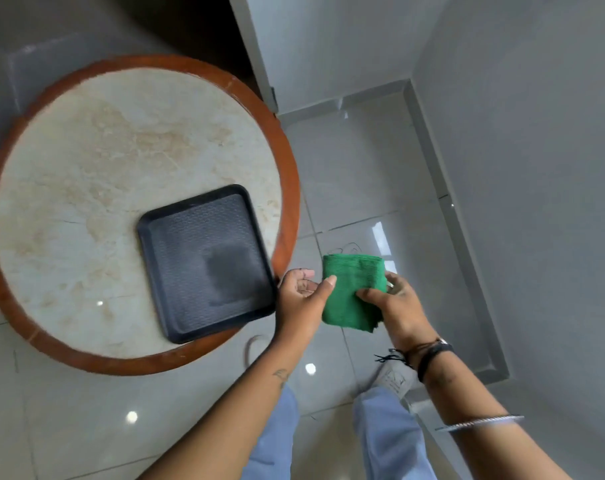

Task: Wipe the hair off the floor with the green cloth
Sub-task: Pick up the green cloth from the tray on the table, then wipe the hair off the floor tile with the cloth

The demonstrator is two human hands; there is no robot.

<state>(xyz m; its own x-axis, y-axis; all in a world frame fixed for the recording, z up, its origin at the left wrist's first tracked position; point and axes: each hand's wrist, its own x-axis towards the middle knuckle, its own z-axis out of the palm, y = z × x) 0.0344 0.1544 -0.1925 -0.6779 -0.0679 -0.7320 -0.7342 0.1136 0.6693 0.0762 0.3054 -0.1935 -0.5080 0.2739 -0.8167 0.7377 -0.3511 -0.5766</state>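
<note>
A folded green cloth (353,289) is held in the air between both hands, above the floor and just right of the round table. My right hand (398,303) grips its right side, thumb on top. My left hand (303,296) touches its left edge with the thumb, fingers loosely curled. A thin dark strand of hair (349,247) lies on the glossy floor tile just beyond the cloth.
A round marble-topped table with a wooden rim (287,161) stands at the left, and a black tray (204,261) rests on it near my left hand. Grey walls and a skirting (460,230) close the right side. My legs and shoes stand below.
</note>
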